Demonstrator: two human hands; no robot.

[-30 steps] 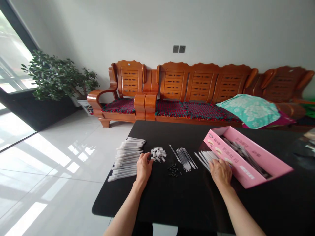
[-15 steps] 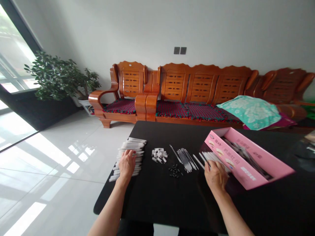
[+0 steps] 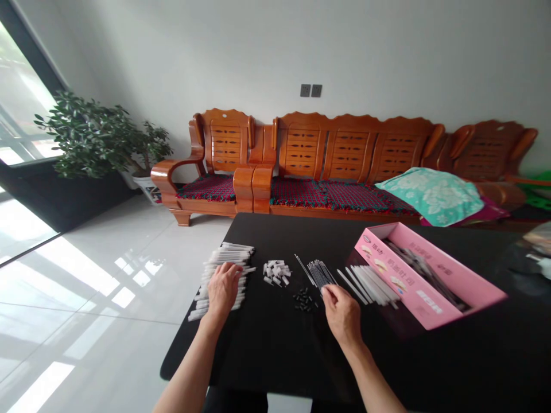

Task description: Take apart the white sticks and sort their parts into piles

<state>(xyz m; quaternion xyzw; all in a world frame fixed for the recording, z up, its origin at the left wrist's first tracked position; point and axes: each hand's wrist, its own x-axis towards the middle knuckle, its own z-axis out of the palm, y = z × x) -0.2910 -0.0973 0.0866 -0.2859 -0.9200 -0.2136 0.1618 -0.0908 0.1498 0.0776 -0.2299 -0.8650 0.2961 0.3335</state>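
My left hand (image 3: 222,291) rests over a row of white pen barrels (image 3: 206,304) at the table's left edge. Its thumb and fingers are closed on one barrel, whose end (image 3: 251,269) sticks out to the right. My right hand (image 3: 343,314) pinches at the near end of a bundle of thin pen refills (image 3: 319,272); the fingertips hide the exact grip. Between the hands lie a heap of short white pieces (image 3: 276,272) and a small pile of black caps (image 3: 305,299). More flat white strips or tubes (image 3: 373,284) lie right of the refills.
A pink open box (image 3: 424,287) with dark contents stands at the right on the black table (image 3: 275,350). Clear, bag-like items (image 3: 534,258) lie at the far right. Behind the table stands a wooden sofa (image 3: 353,149) with a turquoise cloth (image 3: 433,195); a potted plant (image 3: 99,137) is at left.
My right hand has moved left from the white strips beside the box to the refills. My left hand stays over the barrels, and one barrel's end now juts out past its fingers.
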